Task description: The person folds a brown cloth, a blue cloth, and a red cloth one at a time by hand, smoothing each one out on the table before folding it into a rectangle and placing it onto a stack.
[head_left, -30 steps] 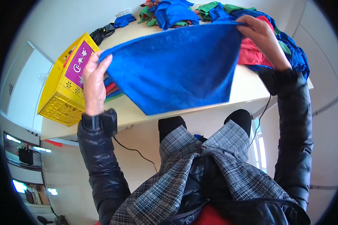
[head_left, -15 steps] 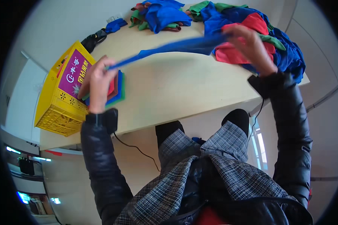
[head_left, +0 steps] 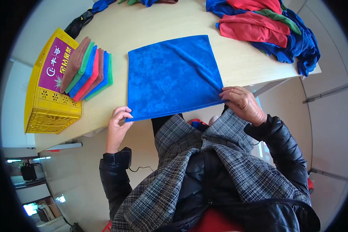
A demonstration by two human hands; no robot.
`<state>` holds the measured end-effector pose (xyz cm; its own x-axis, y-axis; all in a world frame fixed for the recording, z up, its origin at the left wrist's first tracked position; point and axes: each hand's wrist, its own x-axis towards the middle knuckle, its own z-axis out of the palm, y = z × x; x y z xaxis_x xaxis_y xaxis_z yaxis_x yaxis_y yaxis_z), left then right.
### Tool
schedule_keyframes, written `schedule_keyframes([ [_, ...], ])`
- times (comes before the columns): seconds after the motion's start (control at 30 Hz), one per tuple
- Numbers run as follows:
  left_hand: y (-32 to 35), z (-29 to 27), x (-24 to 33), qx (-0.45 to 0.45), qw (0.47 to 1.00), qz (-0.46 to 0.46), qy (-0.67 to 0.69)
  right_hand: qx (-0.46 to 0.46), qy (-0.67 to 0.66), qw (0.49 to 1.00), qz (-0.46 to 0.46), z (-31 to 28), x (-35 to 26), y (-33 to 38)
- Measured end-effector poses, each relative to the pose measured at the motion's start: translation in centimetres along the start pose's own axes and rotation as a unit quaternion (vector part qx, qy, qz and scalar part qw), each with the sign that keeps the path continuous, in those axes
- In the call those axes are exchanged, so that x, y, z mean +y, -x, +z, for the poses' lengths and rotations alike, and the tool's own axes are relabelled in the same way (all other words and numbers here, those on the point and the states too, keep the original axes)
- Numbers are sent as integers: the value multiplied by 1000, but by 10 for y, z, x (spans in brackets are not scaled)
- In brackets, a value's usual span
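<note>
Tabletop (head_left: 174, 21), crate (head_left: 55, 116), cloth heap (head_left: 255, 30), blue cloth (head_left: 172, 79)

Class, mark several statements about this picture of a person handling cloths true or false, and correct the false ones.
1. The left hand holds a near corner of the blue cloth. True.
2. A stack of folded cloths is beside the yellow crate. True.
3. The right hand is on the yellow crate. False: the right hand is at the blue cloth's other near corner.
4. The blue cloth is rolled up. False: it is spread out.
5. The crumpled heap includes red, blue and green. True.
</note>
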<state>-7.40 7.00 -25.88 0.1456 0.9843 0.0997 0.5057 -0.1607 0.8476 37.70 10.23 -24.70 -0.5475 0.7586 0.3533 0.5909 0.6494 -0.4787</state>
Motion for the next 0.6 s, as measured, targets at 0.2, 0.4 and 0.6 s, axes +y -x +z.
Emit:
schedule_keyframes([
  [0.2,-6,-7,6,-72,991,48,-102,-33,16,999,-13,-2,-2,-3],
  [0.4,-14,-12,13,-55,991,51,-112,-59,8,998,3,-4,-2,-9],
  [0.6,-34,5,2,-17,996,60,-67,36,-93,990,101,-6,27,-30],
])
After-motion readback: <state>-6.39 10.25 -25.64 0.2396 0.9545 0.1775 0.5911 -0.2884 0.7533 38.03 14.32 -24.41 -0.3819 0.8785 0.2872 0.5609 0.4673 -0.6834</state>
